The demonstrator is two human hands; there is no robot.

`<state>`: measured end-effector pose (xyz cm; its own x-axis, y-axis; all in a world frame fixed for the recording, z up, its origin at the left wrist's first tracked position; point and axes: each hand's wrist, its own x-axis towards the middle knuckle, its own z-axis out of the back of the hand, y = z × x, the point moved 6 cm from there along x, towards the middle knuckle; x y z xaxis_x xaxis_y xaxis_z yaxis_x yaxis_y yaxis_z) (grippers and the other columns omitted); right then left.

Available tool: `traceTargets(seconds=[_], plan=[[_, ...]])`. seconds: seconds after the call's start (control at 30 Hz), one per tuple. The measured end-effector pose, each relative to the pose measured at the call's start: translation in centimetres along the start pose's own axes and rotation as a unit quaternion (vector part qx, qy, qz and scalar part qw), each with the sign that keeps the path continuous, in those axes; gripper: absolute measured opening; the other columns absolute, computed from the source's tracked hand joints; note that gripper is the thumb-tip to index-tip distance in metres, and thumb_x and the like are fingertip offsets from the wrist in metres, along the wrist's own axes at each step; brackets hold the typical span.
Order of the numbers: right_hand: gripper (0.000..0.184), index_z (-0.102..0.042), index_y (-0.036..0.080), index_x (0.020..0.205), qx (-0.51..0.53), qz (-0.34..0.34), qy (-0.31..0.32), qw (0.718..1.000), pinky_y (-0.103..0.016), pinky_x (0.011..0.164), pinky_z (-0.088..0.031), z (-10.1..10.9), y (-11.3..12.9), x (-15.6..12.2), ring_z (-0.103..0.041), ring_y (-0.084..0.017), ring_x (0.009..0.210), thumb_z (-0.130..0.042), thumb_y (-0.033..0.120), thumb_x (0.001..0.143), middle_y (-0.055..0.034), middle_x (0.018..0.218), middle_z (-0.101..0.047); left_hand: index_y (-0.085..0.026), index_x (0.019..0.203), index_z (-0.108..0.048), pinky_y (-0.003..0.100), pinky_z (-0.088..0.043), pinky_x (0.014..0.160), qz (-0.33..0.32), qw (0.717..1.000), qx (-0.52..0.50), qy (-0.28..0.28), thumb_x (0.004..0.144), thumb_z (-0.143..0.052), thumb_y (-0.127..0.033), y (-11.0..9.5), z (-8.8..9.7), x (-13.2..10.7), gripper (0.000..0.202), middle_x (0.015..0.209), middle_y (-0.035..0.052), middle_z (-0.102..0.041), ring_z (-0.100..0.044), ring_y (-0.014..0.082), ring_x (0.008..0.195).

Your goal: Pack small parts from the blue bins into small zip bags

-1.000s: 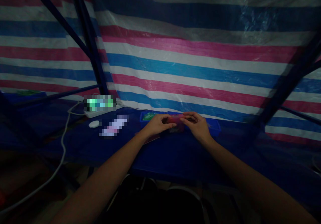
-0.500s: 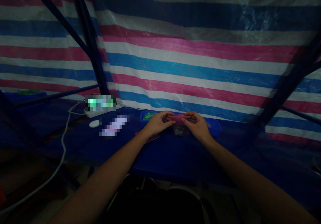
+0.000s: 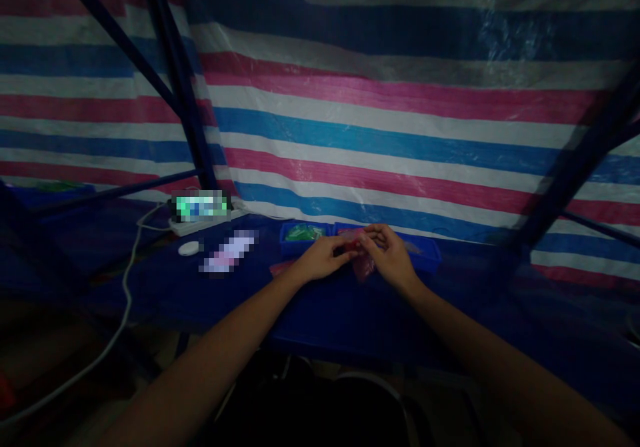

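Observation:
A small pink see-through plastic bag (image 3: 365, 268) hangs between my two hands above the blue table. My left hand (image 3: 321, 259) pinches its upper left edge between thumb and fingers. On the other side my right hand (image 3: 391, 253) grips the bag near its top, fingers curled. What the bag contains is too dark to make out. Just behind the hands stand blue trays (image 3: 430, 252). Green packets (image 3: 304, 233) lie in the left tray, and pinkish material shows in the one beside it. Another pink bag (image 3: 281, 269) lies flat by my left wrist, partly covered.
To the left are a white power strip (image 3: 203, 222), a blurred-out lit device (image 3: 203, 205), a round white object (image 3: 189, 248) and a blurred-out flat item (image 3: 229, 252). A white cable (image 3: 127, 287) runs off the table. Blue metal posts (image 3: 183, 100) frame a striped sheet (image 3: 380, 120).
The pink bag, earlier held stretched with hands farther apart, now hangs narrower and lower. My left hand has shifted right and slightly down, closer to my right hand.

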<state>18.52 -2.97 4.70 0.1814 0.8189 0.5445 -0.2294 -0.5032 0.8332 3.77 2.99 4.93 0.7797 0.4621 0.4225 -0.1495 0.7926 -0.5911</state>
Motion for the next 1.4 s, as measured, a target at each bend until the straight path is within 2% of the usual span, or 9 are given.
traceTargets(seconds=[0.13,0.23,0.33,0.6,0.73,0.87,1.1,1.2,1.4], plan=[[0.035,-0.06,0.023,0.108,-0.012,0.01,-0.049,0.999,-0.032,0.069,-0.057,1.0,0.6,0.1,-0.068,-0.021,0.085,-0.065,0.053,0.089,-0.0062,0.095,-0.069,-0.017,0.116,-0.071,0.032,-0.052,0.081,0.032,0.997,-0.045,-0.053,0.093,-0.056,-0.023,0.9,0.6,0.1,0.028,0.103,0.0064,-0.075,-0.068,0.02,0.089],[0.036,-0.061,0.023,0.11,-0.048,0.04,-0.107,0.992,-0.032,0.072,-0.055,2.1,1.2,0.1,-0.066,-0.022,0.091,-0.064,0.052,0.09,-0.0076,0.101,-0.068,-0.018,0.124,-0.067,0.033,-0.053,0.087,0.039,0.989,-0.106,-0.096,0.093,-0.056,-0.023,0.7,1.2,-0.1,0.033,0.111,0.0081,-0.073,-0.069,0.0201,0.097],[0.038,-0.062,0.022,0.113,-0.067,0.046,-0.115,0.99,-0.033,0.073,-0.055,2.2,1.2,0.1,-0.065,-0.022,0.09,-0.064,0.052,0.089,-0.0083,0.104,-0.067,-0.019,0.131,-0.062,0.032,-0.053,0.085,0.042,0.981,-0.153,-0.108,0.094,-0.058,-0.026,0.2,1.3,-0.3,0.038,0.11,0.0092,-0.073,-0.069,0.0198,0.096],[0.044,-0.065,0.025,0.122,-0.114,0.064,0.003,0.991,-0.038,0.084,-0.055,0.5,0.9,0.2,-0.068,-0.024,0.099,-0.075,0.043,0.082,-0.0069,0.11,-0.072,-0.025,0.144,-0.052,0.033,-0.056,0.078,0.082,0.971,-0.217,-0.05,0.087,-0.07,-0.028,0.8,0.1,-0.2,0.06,0.107,0.0091,-0.074,-0.071,0.023,0.091],[0.029,-0.073,0.026,0.111,-0.118,0.053,0.059,0.99,-0.042,0.088,-0.056,0.0,0.2,0.3,-0.071,-0.024,0.091,-0.072,0.039,0.084,-0.0047,0.102,-0.076,-0.026,0.148,-0.046,0.034,-0.056,0.077,0.088,0.961,-0.261,-0.027,0.088,-0.07,-0.03,1.3,-0.4,-0.3,0.065,0.106,0.0101,-0.074,-0.072,0.0226,0.091],[0.029,-0.073,0.024,0.108,-0.073,0.034,0.029,0.996,-0.041,0.089,-0.057,0.6,-0.3,0.5,-0.072,-0.023,0.092,-0.072,0.04,0.085,-0.0059,0.102,-0.076,-0.024,0.145,-0.048,0.035,-0.056,0.083,0.077,0.957,-0.276,-0.046,0.083,-0.076,-0.026,1.6,-0.3,-0.2,0.069,0.111,0.0111,-0.072,-0.071,0.0219,0.097],[0.037,-0.068,0.024,0.112,-0.025,0.0,0.035,0.999,-0.04,0.091,-0.058,0.3,-1.2,0.5,-0.072,-0.023,0.097,-0.077,0.04,0.08,-0.0065,0.107,-0.075,-0.019,0.125,-0.059,0.036,-0.057,0.084,0.089,0.937,-0.337,-0.029,0.085,-0.075,-0.033,1.6,-0.7,-0.1,0.045,0.114,0.0126,-0.072,-0.072,0.0217,0.095],[0.037,-0.067,0.024,0.113,-0.022,-0.009,0.041,0.999,-0.04,0.09,-0.058,0.2,-1.5,0.6,-0.073,-0.023,0.095,-0.076,0.04,0.08,-0.006,0.105,-0.075,-0.018,0.125,-0.059,0.036,-0.057,0.082,0.1,0.932,-0.348,-0.028,0.084,-0.076,-0.036,1.6,-0.6,-0.2,0.047,0.109,0.012,-0.073,-0.072,0.0209,0.09],[0.045,-0.063,0.023,0.12,-0.004,-0.016,-0.023,1.0,-0.035,0.073,-0.059,1.5,-1.1,0.8,-0.071,-0.022,0.083,-0.073,0.044,0.082,-0.0052,0.093,-0.073,-0.017,0.133,-0.057,0.031,-0.055,0.079,0.116,0.935,-0.335,-0.011,0.08,-0.081,-0.035,2.3,-1.0,-0.2,0.061,0.099,0.0093,-0.074,-0.072,0.0185,0.083]])
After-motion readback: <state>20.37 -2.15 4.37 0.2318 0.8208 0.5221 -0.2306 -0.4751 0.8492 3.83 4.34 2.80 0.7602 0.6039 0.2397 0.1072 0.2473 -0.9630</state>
